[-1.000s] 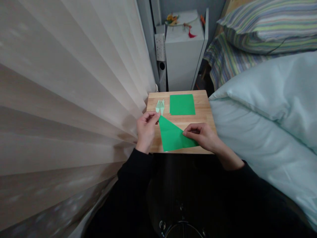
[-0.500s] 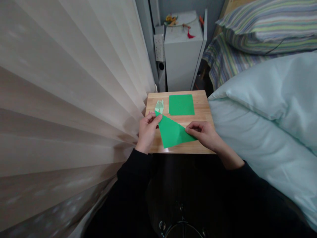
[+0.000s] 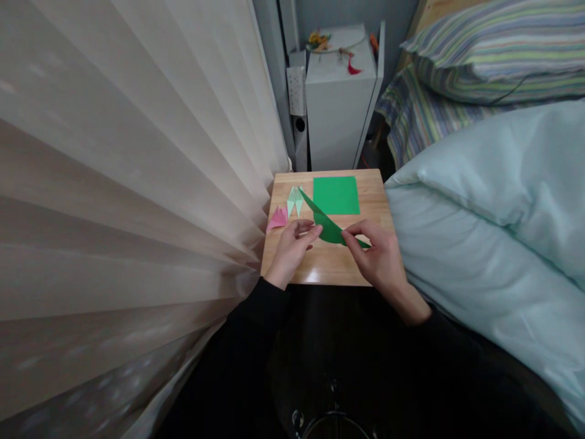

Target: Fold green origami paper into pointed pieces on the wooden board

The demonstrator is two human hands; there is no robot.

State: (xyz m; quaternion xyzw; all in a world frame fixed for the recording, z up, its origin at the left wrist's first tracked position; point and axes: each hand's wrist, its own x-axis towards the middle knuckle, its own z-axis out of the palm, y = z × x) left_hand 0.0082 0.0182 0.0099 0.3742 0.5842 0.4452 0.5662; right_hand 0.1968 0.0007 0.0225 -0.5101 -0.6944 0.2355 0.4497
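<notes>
A green paper triangle (image 3: 329,229) curves up off the small wooden table (image 3: 326,268), held between both my hands. My left hand (image 3: 292,251) pinches its near left part with thumb and fingers. My right hand (image 3: 378,255) pinches its right side, fingers closed on the paper. A flat square of green paper (image 3: 336,195) lies at the table's far side. A pale green folded figure (image 3: 295,198) and a pink folded piece (image 3: 278,217) sit at the far left of the table.
A pleated beige curtain (image 3: 137,183) hangs close on the left, touching the table's edge. A pale blue duvet (image 3: 493,219) borders the table on the right. A white cabinet (image 3: 339,97) stands behind, and a striped pillow (image 3: 493,49) lies at the far right.
The green triangle has been lifted off the table and bent into a curve. My left hand has moved toward the middle, uncovering the pink folded piece. My right hand has turned inward.
</notes>
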